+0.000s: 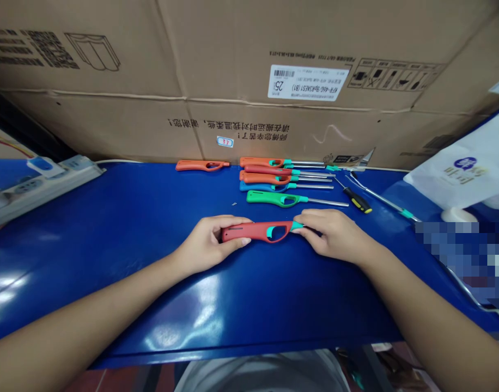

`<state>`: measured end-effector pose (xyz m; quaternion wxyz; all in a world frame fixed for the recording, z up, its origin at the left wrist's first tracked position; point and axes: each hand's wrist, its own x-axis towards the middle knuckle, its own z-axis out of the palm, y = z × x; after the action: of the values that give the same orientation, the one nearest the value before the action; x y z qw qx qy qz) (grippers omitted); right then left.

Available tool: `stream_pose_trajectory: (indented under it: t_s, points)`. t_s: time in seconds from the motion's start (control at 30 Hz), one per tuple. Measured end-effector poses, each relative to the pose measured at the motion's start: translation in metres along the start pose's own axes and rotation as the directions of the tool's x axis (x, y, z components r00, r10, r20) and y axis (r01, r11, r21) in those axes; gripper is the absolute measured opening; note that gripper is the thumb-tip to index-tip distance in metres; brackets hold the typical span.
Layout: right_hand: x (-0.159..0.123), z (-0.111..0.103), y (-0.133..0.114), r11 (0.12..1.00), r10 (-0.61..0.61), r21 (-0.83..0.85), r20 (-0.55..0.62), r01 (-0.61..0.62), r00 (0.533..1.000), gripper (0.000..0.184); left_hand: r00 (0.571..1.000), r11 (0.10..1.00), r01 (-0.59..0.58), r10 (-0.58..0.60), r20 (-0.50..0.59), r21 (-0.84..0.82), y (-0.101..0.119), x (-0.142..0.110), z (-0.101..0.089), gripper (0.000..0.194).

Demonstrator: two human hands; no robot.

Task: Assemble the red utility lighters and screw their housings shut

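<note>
Below the front edge of the desk (pixel 110 261), a pale grey, rounded shape (pixel 266 375) is cut off by the frame; whether it is a container cannot be told. Above the desk's middle, the left hand (pixel 211 245) grasps the butt of a red lighter (pixel 253 231), while the right hand (pixel 335 234) pinches its turquoise collar (pixel 297 225). The lighter's long axis runs left to right, nose pointing right and slightly up; the right fingers hide whatever lies beyond the collar. Just past it a green lighter (pixel 269 198) lies nearly parallel, its metal rod also to the right, then a blue lighter (pixel 255 186) in a crowded, partly overlapping row. To the right, a pixelated patch (pixel 462 261) obscures part of the scene. Farther back stands a white bag (pixel 474 158), its contents hidden. Behind everything rises a large cardboard box (pixel 131 109), cropped above, its printing upside down, its inside unseen.
</note>
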<state>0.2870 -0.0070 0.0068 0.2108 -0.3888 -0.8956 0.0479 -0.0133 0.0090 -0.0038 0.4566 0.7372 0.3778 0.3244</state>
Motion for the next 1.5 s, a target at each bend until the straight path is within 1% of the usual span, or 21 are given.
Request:
stream_pose_trajectory:
  t_s: [0.1, 0.17, 0.2, 0.27, 0.33, 0.37, 0.43, 0.5, 0.53, 0.67, 0.8, 0.9, 0.93, 1.0, 1.1, 1.17, 1.23, 1.37, 1.43, 1.5]
  points:
    - [0.003, -0.004, 0.0, 0.996, 0.084, 0.02, 0.036, -0.084, 0.996, 0.018, 0.998, 0.994, -0.055, 0.056, -0.01, 0.092, -0.001, 0.001, 0.002, 0.038]
    - [0.004, -0.007, 0.002, 0.99, 0.13, 0.036, 0.096, -0.134, 0.987, 0.017, 0.999, 0.995, -0.05, 0.051, -0.009, 0.083, -0.001, 0.001, 0.004, 0.041]
    - [0.004, -0.009, 0.003, 0.988, 0.148, 0.031, 0.108, -0.152, 0.983, 0.016, 1.0, 0.999, -0.031, 0.031, -0.006, 0.044, -0.002, 0.001, 0.005, 0.043]
    - [0.004, -0.012, 0.007, 0.982, 0.186, -0.014, 0.077, -0.186, 0.979, 0.014, 0.999, 0.996, 0.039, -0.039, -0.005, -0.085, -0.003, 0.001, 0.006, 0.048]
    - [0.003, -0.015, 0.011, 0.977, 0.209, -0.055, 0.038, -0.206, 0.977, 0.017, 0.993, 0.969, 0.11, -0.115, -0.009, -0.22, -0.003, 0.002, 0.007, 0.049]
    - [0.002, -0.016, 0.012, 0.978, 0.204, -0.053, 0.037, -0.202, 0.978, 0.019, 0.99, 0.955, 0.134, -0.144, -0.016, -0.265, -0.003, 0.003, 0.006, 0.049]
    - [0.002, -0.018, 0.013, 0.985, 0.171, -0.003, 0.056, -0.172, 0.984, 0.02, 0.984, 0.939, 0.153, -0.174, -0.041, -0.309, -0.003, 0.005, 0.005, 0.05]
    - [0.003, -0.018, 0.011, 0.988, 0.132, 0.069, 0.062, -0.136, 0.989, 0.017, 0.982, 0.939, 0.153, -0.179, -0.057, -0.308, -0.002, 0.005, 0.003, 0.052]
    - [0.004, -0.017, 0.01, 0.987, 0.118, 0.1, 0.054, -0.123, 0.992, 0.018, 0.983, 0.943, 0.151, -0.175, -0.055, -0.298, -0.001, 0.005, 0.003, 0.052]
    - [0.006, -0.013, 0.007, 0.979, 0.103, 0.176, 0.026, -0.106, 0.994, 0.03, 0.989, 0.96, 0.133, -0.144, -0.028, -0.245, 0.002, 0.003, 0.001, 0.046]
    - [0.007, -0.011, 0.009, 0.975, 0.115, 0.19, 0.034, -0.119, 0.993, 0.027, 0.992, 0.973, 0.096, -0.111, -0.061, -0.207, -0.001, 0.004, 0.002, 0.042]
    - [0.009, -0.008, 0.005, 0.973, 0.136, 0.183, 0.045, -0.142, 0.99, 0.025, 0.996, 0.986, 0.05, -0.062, -0.068, -0.158, -0.003, 0.005, 0.003, 0.04]
    - [0.009, -0.007, 0.002, 0.972, 0.133, 0.186, 0.058, -0.141, 0.989, 0.024, 0.997, 0.992, 0.03, -0.038, -0.064, -0.122, -0.003, 0.005, 0.004, 0.038]
    - [0.011, -0.002, -0.007, 0.972, 0.112, 0.194, 0.101, -0.13, 0.989, 0.024, 0.999, 1.0, -0.018, 0.018, -0.032, 0.0, -0.003, 0.003, 0.006, 0.034]
    - [0.016, 0.005, -0.023, 0.975, 0.101, 0.173, 0.202, -0.137, 0.974, 0.024, 0.997, 0.981, -0.08, 0.076, 0.03, 0.176, -0.001, -0.003, 0.009, 0.029]
    - [0.018, 0.01, -0.032, 0.977, 0.105, 0.152, 0.262, -0.149, 0.959, 0.023, 0.994, 0.973, -0.106, 0.098, 0.046, 0.204, 0.001, -0.006, 0.013, 0.028]
    - [0.021, 0.012, -0.039, 0.98, 0.116, 0.12, 0.298, -0.158, 0.948, 0.025, 0.993, 0.971, -0.117, 0.112, 0.04, 0.208, 0.002, -0.008, 0.015, 0.026]
    - [0.024, 0.009, -0.042, 0.975, 0.176, 0.061, 0.361, -0.211, 0.916, 0.029, 0.99, 0.96, -0.138, 0.132, 0.042, 0.245, 0.003, -0.008, 0.018, 0.022]
    - [0.023, 0.005, -0.041, 0.969, 0.199, 0.058, 0.387, -0.239, 0.9, 0.029, 0.982, 0.942, -0.186, 0.176, 0.063, 0.28, 0.003, -0.007, 0.016, 0.022]
    - [0.021, 0.001, -0.038, 0.961, 0.207, 0.091, 0.396, -0.263, 0.894, 0.026, 0.968, 0.911, -0.25, 0.234, 0.086, 0.327, 0.002, -0.006, 0.013, 0.025]
